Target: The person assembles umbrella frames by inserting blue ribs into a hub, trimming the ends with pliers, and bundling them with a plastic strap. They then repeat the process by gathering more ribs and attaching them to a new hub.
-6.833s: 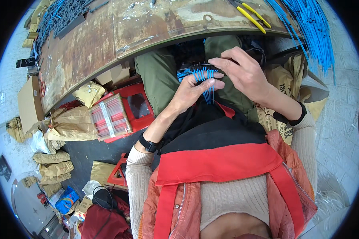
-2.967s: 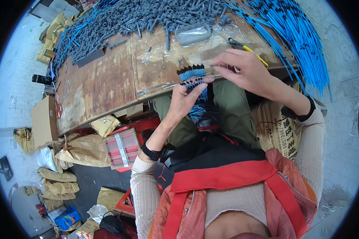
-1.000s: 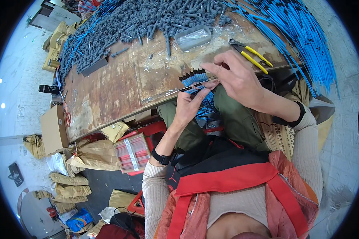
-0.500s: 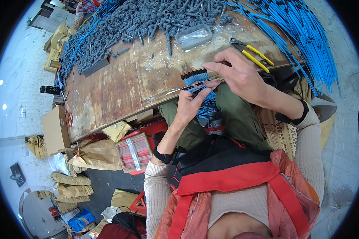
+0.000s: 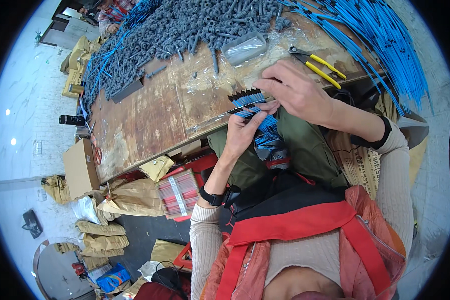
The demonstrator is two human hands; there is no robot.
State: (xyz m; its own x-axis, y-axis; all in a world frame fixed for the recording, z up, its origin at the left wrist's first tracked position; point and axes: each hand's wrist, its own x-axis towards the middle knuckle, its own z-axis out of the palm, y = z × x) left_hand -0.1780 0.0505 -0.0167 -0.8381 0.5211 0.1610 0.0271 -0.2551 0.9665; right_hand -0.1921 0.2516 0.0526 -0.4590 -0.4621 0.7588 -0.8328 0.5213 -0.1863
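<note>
My left hand [image 5: 241,134] is closed around a bundle of thin blue rods [image 5: 246,101] at the table's front edge. Their black tips stand in a row above the fingers, and the blue lengths hang down between my knees. My right hand [image 5: 300,95] is just to the right of that row, with thumb and forefinger pinched together beside the end tips. Whatever is in the pinch is too small to make out. Yellow-handled pliers [image 5: 319,67] lie on the table beyond my right hand. A clear plastic tray [image 5: 244,48] stands behind the bundle.
Grey plastic fittings [image 5: 185,32] are heaped over the far part of the worn wooden table [image 5: 140,120]. Many blue rods [image 5: 390,45] lie at the right, overhanging the edge. A cardboard box [image 5: 81,167] and paper sacks [image 5: 132,197] stand at the left. Another person's sleeve [image 5: 107,22] shows far left.
The whole view has shifted slightly to the right. My right hand stays beside the tips, its fingers a little differently bent. My left hand keeps its grip on the blue rods.
</note>
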